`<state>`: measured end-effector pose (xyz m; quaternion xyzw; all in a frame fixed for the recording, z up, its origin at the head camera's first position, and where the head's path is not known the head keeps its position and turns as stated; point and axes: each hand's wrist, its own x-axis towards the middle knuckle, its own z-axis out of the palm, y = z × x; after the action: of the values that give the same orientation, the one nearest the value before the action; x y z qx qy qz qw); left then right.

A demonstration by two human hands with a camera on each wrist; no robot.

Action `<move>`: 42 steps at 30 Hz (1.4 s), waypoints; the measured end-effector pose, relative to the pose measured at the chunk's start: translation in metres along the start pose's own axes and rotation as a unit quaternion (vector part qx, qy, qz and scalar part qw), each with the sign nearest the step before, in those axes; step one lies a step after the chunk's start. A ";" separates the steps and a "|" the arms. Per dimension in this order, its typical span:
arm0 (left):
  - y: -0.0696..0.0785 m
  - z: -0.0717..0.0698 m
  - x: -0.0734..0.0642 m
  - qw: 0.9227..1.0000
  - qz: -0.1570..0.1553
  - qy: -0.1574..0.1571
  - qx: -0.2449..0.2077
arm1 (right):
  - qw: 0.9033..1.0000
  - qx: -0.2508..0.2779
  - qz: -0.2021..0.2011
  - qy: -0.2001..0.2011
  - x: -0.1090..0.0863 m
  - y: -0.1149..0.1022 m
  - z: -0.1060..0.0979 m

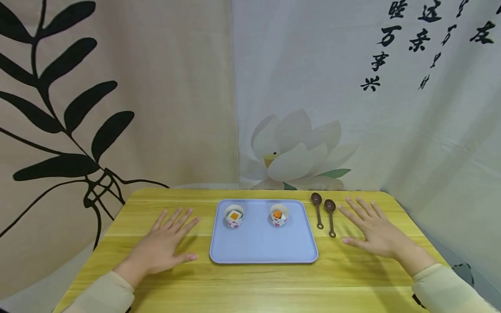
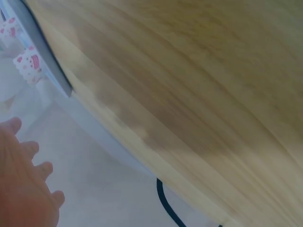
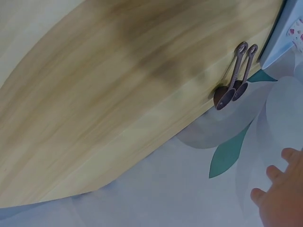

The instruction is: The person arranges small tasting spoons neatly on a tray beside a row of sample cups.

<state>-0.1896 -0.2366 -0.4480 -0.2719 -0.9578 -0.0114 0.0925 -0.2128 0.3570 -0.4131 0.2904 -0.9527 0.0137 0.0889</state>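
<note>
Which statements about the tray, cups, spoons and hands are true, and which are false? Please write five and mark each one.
1. The left cup and the right cup both stand on the tray. True.
2. Two brown spoons lie on the table, to the right of the tray. True.
3. A hand is holding a spoon. False: the left hand and the right hand both hold nothing, with fingers spread.
4. The left cup is empty. False: something white and orange shows inside.
5. The tray is red. False: it is light blue.
</note>
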 end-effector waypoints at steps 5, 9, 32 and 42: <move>0.006 -0.002 0.004 1.000 -0.010 -0.006 -0.016 | 1.000 0.005 -0.008 0.003 0.004 -0.005 0.003; 0.011 -0.002 0.008 0.999 -0.015 -0.010 -0.026 | 1.000 0.009 -0.007 0.000 0.006 -0.009 0.004; 0.026 0.004 0.018 0.998 -0.025 -0.023 -0.057 | 0.999 0.033 -0.012 -0.012 0.016 -0.029 0.013; 0.033 0.006 0.021 0.994 -0.041 -0.068 -0.081 | 0.999 0.040 -0.009 -0.030 0.022 -0.039 0.020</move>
<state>-0.1912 -0.1971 -0.4512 -0.2390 -0.9681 -0.0744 0.0046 -0.2123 0.3109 -0.4298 0.3028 -0.9509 0.0419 0.0491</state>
